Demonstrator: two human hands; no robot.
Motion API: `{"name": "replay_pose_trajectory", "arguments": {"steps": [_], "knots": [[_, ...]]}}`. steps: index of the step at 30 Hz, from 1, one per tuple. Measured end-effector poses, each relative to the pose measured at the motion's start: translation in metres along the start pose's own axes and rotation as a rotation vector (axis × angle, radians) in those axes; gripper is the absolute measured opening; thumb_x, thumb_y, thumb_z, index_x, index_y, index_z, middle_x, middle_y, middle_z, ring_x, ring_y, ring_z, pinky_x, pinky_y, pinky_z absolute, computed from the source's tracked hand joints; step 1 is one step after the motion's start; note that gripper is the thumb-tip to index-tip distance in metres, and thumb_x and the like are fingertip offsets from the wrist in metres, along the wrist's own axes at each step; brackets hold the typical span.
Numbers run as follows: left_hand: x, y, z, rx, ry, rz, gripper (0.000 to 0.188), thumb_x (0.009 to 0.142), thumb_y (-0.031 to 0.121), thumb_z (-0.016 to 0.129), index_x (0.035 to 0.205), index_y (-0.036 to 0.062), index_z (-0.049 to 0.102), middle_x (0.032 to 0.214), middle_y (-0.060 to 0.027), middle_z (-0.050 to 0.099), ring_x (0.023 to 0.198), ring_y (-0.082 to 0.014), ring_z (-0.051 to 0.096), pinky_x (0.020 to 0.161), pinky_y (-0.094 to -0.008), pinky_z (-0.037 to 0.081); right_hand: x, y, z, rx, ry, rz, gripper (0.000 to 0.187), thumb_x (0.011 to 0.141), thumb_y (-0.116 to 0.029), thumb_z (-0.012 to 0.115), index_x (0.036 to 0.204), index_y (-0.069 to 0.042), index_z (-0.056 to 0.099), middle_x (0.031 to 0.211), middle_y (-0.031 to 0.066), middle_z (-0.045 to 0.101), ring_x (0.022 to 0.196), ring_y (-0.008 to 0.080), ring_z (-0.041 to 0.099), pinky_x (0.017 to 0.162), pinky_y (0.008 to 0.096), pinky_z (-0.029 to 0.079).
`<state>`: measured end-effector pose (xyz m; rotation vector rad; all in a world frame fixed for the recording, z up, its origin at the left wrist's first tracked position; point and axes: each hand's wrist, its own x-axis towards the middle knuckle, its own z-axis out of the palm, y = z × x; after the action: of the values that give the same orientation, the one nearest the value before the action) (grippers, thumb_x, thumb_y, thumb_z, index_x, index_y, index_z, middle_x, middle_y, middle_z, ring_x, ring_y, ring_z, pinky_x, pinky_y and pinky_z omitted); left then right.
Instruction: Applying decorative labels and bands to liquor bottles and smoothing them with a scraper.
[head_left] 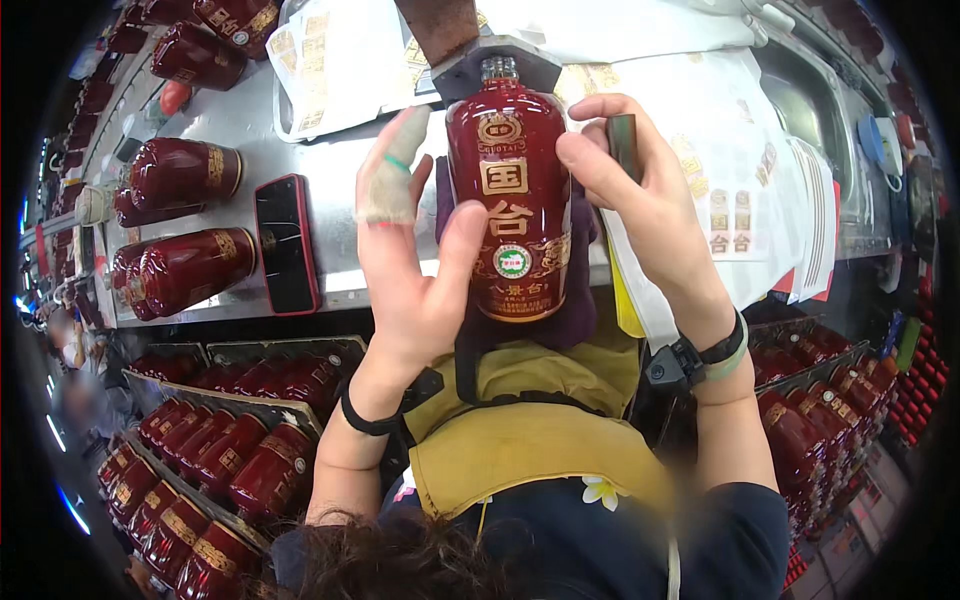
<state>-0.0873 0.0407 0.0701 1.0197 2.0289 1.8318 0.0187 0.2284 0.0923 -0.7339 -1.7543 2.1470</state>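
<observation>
A dark red glass bottle with gold lettering and a round green-and-white sticker lies on a purple cloth, its bare neck in a dark metal bracket. At its left side is my left hand, fingers stretched upward and thumb laid against the glass. Cloth wraps cover some of those fingertips. My right hand curves around the bottle's right side, thumb and forefinger close to the shoulder. A dark green flat strip is tucked within its fingers; its lower end is hidden.
Left on the metal table are more red bottles and a phone in a red case. White sheets with gold decals cover the right side; a tray of sheets sits behind. Crates of bottles flank my lap.
</observation>
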Motion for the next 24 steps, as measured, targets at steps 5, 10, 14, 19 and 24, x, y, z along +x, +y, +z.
{"name": "replay_pose_trajectory", "arguments": {"steps": [5,10,14,19,24], "knots": [[0.011,0.009,0.010,-0.516,-0.015,-0.417,0.067,0.108,0.014,0.055,0.163,-0.0021,0.020,0.159,-0.0197,0.038,0.143,-0.0251,0.046,0.117,-0.0408,0.041,0.002,0.006,0.009,-0.024,-0.035,-0.024,0.037,0.092,-0.023,0.081,0.115,-0.004,0.059,0.089,-0.0056,0.050,0.080,0.0032,0.043,0.070,0.0203,0.039],[0.012,0.010,0.013,-0.600,-0.075,-0.485,0.063,0.108,0.015,0.058,0.160,-0.0028,0.028,0.151,-0.0156,0.050,0.136,-0.0202,0.053,0.115,-0.0361,0.044,0.003,0.004,0.011,-0.015,-0.029,-0.012,0.039,0.090,-0.022,0.083,0.112,-0.004,0.057,0.087,-0.0058,0.051,0.079,0.0037,0.044,0.069,0.0215,0.041],[0.012,0.012,0.017,-0.597,-0.018,-0.500,0.061,0.107,0.014,0.060,0.158,-0.0037,0.031,0.149,-0.0153,0.052,0.135,-0.0201,0.053,0.114,-0.0358,0.045,0.004,0.002,0.010,-0.108,-0.032,0.008,0.036,0.090,-0.018,0.083,0.111,-0.006,0.056,0.092,-0.0054,0.048,0.081,0.0032,0.043,0.072,0.0200,0.040],[0.012,0.012,0.020,-0.557,-0.013,-0.466,0.061,0.106,0.013,0.061,0.157,-0.0047,0.033,0.146,-0.0156,0.054,0.132,-0.0201,0.055,0.112,-0.0352,0.046,0.002,0.003,0.013,-0.177,-0.010,-0.026,0.032,0.092,-0.014,0.081,0.111,-0.007,0.055,0.097,-0.0054,0.046,0.082,0.0021,0.041,0.073,0.0181,0.037],[0.012,0.013,0.019,-0.532,-0.025,-0.467,0.059,0.107,0.013,0.061,0.156,-0.0048,0.034,0.145,-0.0152,0.055,0.130,-0.0194,0.057,0.111,-0.0350,0.047,0.004,0.004,0.013,-0.222,-0.010,-0.033,0.047,0.088,-0.024,0.084,0.116,-0.002,0.054,0.093,-0.0015,0.050,0.081,0.0069,0.045,0.071,0.0246,0.044]]}}
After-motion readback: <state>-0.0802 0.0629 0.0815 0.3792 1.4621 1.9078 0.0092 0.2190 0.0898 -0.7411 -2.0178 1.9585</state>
